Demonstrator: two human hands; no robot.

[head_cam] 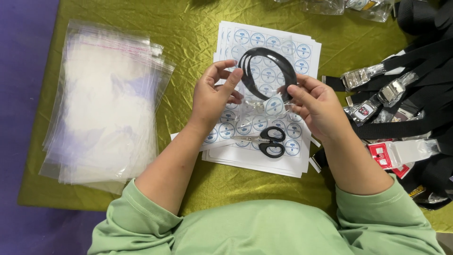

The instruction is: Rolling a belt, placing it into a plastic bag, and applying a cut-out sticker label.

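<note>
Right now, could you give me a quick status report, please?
Left hand and right hand both pinch the bagged black strap. Held above sticker sheets. Scissors lie below.

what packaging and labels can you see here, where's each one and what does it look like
Stack of clear plastic bags: left on the green cloth, rectangular, flat.
White sticker sheets: centre, under black-handled scissors, rows of round blue-and-white labels.
Clear bag holding a black curved band: held between left hand and right hand.
Red-and-white tags: right, on wrapped black straps.
</note>
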